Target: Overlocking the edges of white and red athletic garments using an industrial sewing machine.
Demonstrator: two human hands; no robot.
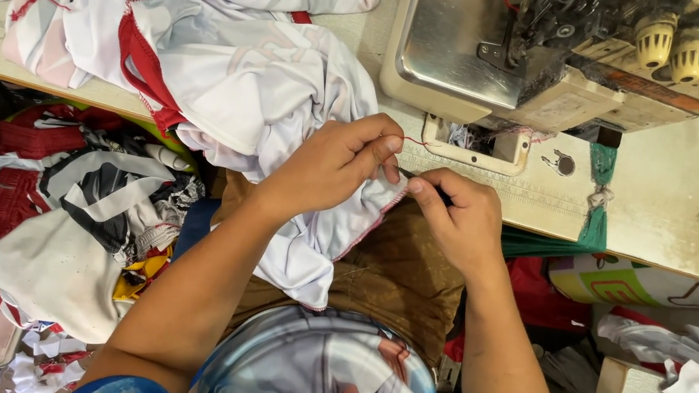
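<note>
Both hands are held close together at the table [674, 211] edge. Left hand [332, 161] is pinched on the red-stitched hem of a smooth white garment [273, 91], bunched up behind it. Right hand [458, 218] is pinched shut on a thin red thread [419, 143]. Just beyond the hands, a beige metal sewing machine [521, 55] with ribbed yellow knobs is seen.

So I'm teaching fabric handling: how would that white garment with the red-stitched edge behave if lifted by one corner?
The white garment with the red-stitched edge probably hangs floppy: it drapes and bunches over the table edge. Likely light, since the left hand and right hand pinch it with fingertips. Its smooth sheen hints it may slip.
</note>
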